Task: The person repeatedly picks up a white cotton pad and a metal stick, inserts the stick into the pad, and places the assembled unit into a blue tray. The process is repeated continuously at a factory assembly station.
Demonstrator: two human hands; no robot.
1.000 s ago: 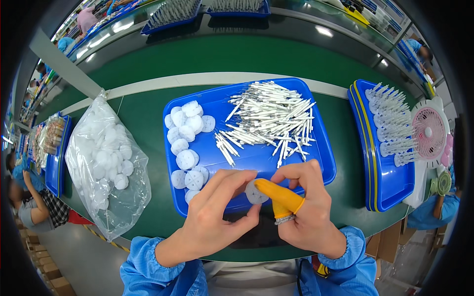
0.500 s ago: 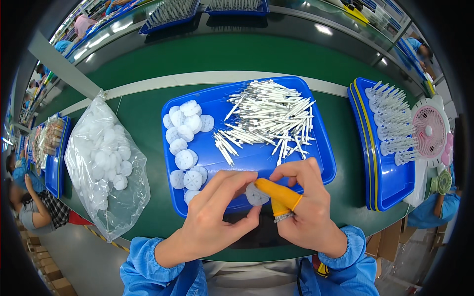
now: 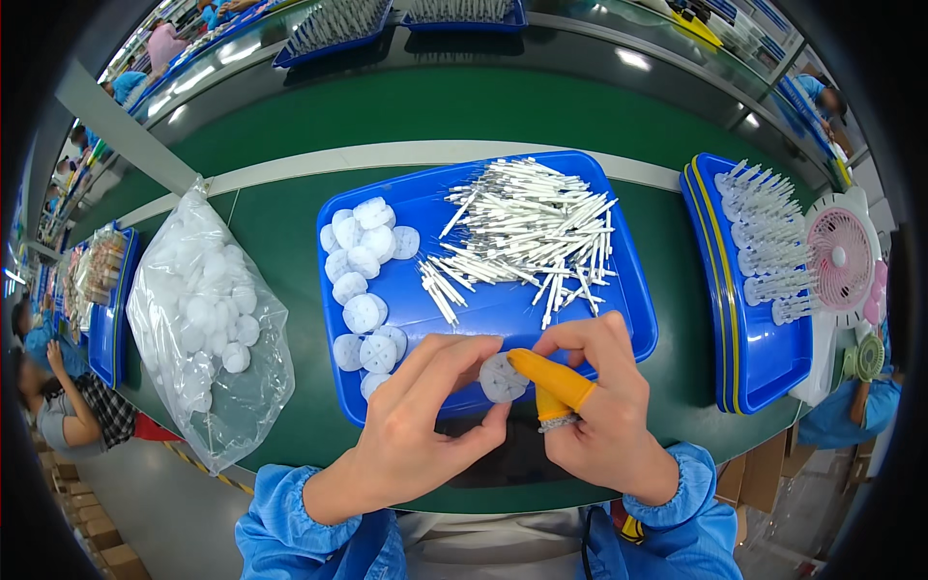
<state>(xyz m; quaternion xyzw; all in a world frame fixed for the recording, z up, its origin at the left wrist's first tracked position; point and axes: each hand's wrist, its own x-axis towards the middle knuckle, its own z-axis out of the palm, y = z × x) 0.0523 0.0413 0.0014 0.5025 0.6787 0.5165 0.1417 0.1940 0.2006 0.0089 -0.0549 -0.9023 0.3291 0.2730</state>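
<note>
Almost nothing has shifted since a second ago: both hands stay bunched over the near edge of the blue tray (image 3: 633,319), with the small white disc (image 3: 503,377) turned only slightly between them. The left hand (image 3: 420,425) pinches the disc from the left, thumb below it and fingers above. The right hand (image 3: 604,411) presses on it from the right with a finger in an orange rubber cot (image 3: 551,375), so both hands are closed on that one disc. It looks ribbed like a little wheel, though the fingers hide too much of it to be sure.

The disc sits just above the tray's front rim, close to the person's chest. In the tray, a column of matching white discs (image 3: 362,280) lies along the left side and a heap of thin white sticks (image 3: 527,237) fills the right. Left of the tray, on the green belt (image 3: 464,111), stands a clear plastic bag (image 3: 208,319) full of more discs. To the right, a second blue tray (image 3: 749,358) holds rows of white finished pieces, with a small pink fan (image 3: 839,256) beside it.
</note>
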